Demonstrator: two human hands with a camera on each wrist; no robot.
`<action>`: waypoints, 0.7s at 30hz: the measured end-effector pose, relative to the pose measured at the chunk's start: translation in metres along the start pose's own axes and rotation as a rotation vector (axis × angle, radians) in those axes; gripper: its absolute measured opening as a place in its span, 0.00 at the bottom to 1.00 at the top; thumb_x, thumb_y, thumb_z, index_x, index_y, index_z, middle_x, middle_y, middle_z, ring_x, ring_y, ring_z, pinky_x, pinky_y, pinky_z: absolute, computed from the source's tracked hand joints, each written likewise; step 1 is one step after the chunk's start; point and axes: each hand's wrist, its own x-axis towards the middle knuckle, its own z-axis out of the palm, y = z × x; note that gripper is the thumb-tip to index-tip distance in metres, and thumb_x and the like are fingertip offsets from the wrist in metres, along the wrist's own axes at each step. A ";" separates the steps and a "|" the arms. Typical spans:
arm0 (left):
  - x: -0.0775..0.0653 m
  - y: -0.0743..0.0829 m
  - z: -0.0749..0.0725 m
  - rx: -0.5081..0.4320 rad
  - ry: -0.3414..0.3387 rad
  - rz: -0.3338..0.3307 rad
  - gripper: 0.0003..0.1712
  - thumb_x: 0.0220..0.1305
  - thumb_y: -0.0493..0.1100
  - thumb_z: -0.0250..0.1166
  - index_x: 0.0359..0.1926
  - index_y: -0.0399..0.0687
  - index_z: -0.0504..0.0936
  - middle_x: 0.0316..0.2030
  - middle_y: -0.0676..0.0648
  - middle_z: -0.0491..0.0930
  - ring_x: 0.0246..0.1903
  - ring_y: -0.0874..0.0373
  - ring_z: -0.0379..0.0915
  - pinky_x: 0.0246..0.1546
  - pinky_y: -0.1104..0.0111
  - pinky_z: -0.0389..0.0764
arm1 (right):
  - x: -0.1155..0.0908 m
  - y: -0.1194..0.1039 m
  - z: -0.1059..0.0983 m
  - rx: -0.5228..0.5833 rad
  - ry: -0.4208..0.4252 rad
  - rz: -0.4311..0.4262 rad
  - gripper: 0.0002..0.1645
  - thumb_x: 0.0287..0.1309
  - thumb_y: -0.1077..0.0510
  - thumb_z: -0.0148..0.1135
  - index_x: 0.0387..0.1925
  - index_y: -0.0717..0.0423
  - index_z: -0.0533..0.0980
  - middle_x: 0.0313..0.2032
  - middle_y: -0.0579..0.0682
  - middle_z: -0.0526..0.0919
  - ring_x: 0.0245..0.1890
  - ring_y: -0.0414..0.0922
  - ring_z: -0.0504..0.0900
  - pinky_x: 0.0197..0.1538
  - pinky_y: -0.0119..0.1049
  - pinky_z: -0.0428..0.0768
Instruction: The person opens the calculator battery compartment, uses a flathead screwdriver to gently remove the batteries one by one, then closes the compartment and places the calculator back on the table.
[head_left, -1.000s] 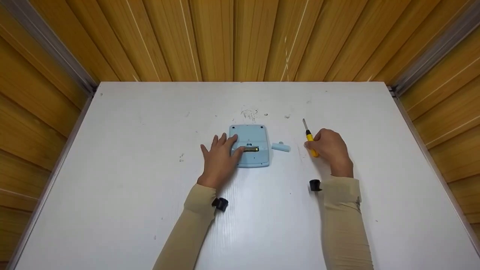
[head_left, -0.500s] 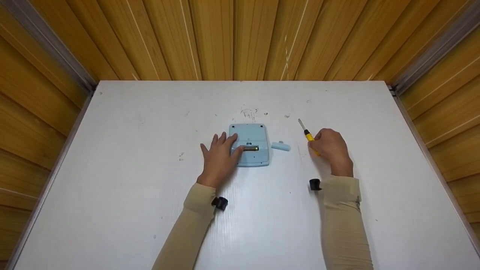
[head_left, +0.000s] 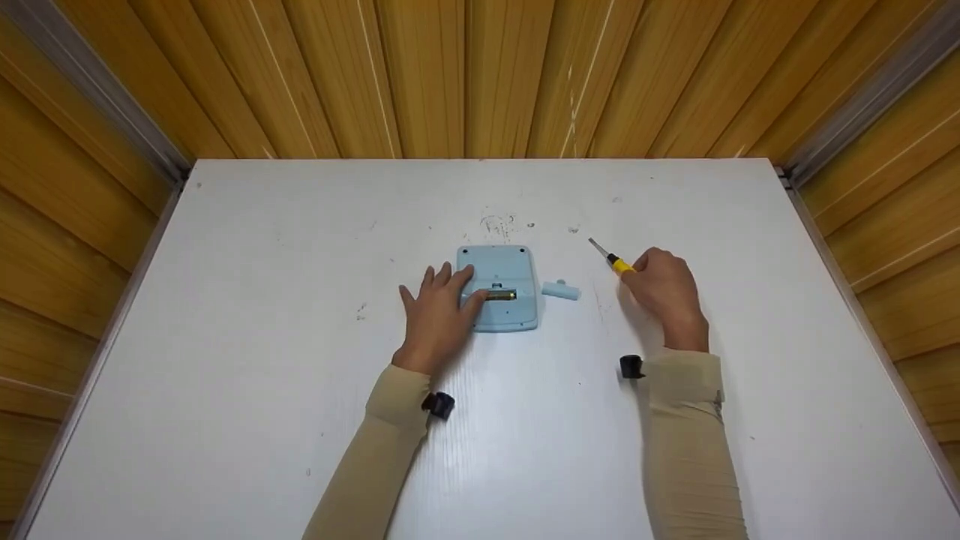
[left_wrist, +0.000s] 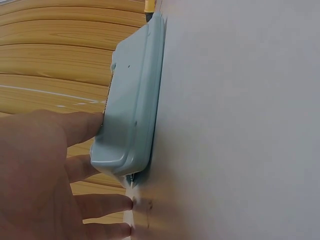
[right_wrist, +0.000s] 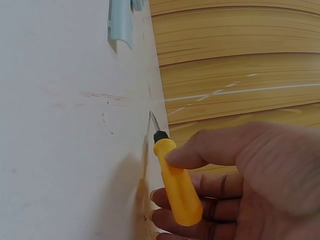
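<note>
A light blue calculator (head_left: 496, 266) lies back side up on the table, its battery slot uncovered and a battery (head_left: 501, 295) in it. My left hand (head_left: 437, 322) rests on its left side with fingers spread and straight, the thumb touching the casing by the slot. In my right hand (head_left: 667, 296) is a small screwdriver (right_wrist: 177, 185) with a yellow handle, held between thumb and fingers. Its metal tip points to the far left, close to the tabletop. The light blue battery cover (head_left: 561, 290) lies just right of the calculator, between the two hands.
The white table (head_left: 247, 315) carries small dark marks, some beyond the calculator. Yellow wood-grain panels (head_left: 495, 82) rise behind its far edge and at both sides. A black wrist mount (head_left: 631, 367) sits on the right sleeve, another on the left.
The screwdriver has swung so that its tip points further left, and the right hand has turned with it. The left hand, calculator and cover stay in place.
</note>
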 end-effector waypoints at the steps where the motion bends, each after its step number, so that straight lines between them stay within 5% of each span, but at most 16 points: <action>1: 0.000 0.000 0.000 0.001 -0.001 0.000 0.34 0.79 0.62 0.59 0.75 0.50 0.76 0.76 0.35 0.67 0.79 0.33 0.52 0.71 0.25 0.40 | 0.000 0.000 0.000 0.012 0.009 0.005 0.18 0.68 0.58 0.58 0.49 0.71 0.79 0.46 0.67 0.84 0.37 0.55 0.80 0.37 0.42 0.78; 21: 0.000 0.001 -0.001 -0.008 -0.013 -0.011 0.34 0.79 0.61 0.59 0.75 0.50 0.76 0.76 0.36 0.67 0.79 0.33 0.52 0.71 0.25 0.39 | 0.002 -0.009 -0.004 0.179 0.348 -0.062 0.21 0.72 0.56 0.63 0.53 0.73 0.77 0.49 0.65 0.82 0.47 0.57 0.81 0.55 0.47 0.81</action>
